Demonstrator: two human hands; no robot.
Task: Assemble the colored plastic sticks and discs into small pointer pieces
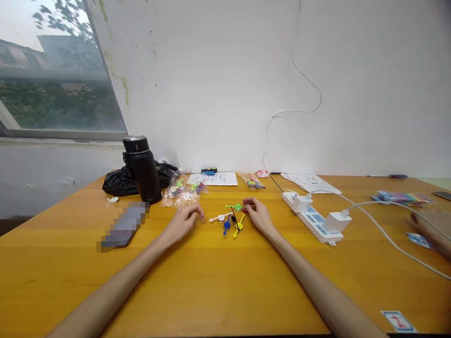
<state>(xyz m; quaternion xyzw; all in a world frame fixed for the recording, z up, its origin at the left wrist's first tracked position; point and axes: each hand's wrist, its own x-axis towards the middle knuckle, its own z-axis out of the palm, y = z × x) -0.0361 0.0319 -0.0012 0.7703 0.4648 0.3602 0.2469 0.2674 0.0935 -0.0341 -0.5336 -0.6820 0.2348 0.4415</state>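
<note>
Small plastic arrow spinners lie in a loose cluster on the table between my hands: a white spinner [221,218], a blue spinner [227,226], a yellow spinner [240,226], a green spinner [237,207] and a black spinner [233,219]. My right hand [260,217] is at the cluster's right side, its fingers bent onto a red spinner [245,210] that they partly hide. My left hand [183,220] rests on the wood left of the white spinner, fingers loosely curved and apart, with nothing visible in them.
Behind my left hand are clear plastic bags [179,192] of spinners and a black bottle [141,171]. A phone [125,225] lies left. At right stand a power strip [313,218] with chargers and cables, and another person's blurred hand [431,225]. A small bag [252,181] lies by the wall.
</note>
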